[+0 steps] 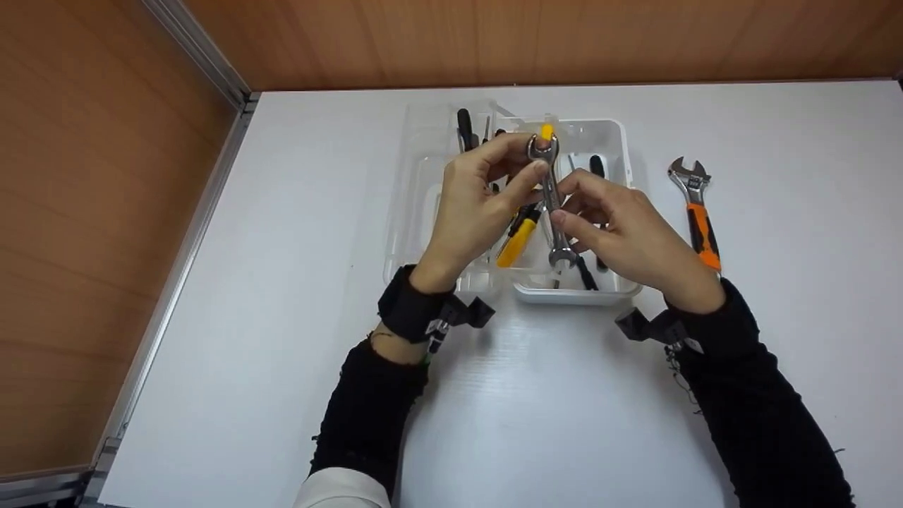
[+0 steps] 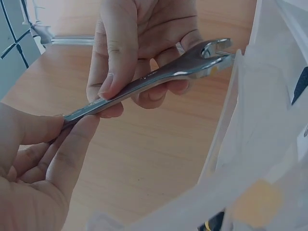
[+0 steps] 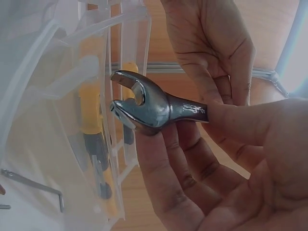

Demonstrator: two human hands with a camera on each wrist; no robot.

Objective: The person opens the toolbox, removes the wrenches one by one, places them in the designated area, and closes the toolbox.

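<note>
1. A wrench [image 1: 552, 204] is pinched at its far end by the left hand [image 1: 474, 204] and at its near end by the right hand [image 1: 628, 229].
2. It is held above the tray [image 1: 621, 141], its long axis running away from the person, one open jaw far, one near.
3. In the tray, a yellow-handled screwdriver [image 1: 518, 240] is seen.
4. An adjustable wrench [image 1: 697, 212] lies right of the tray, pointing away.
5. Everything is set on a white table [image 1: 317, 247], backed by wooden walls [image 1: 85, 176].
</note>
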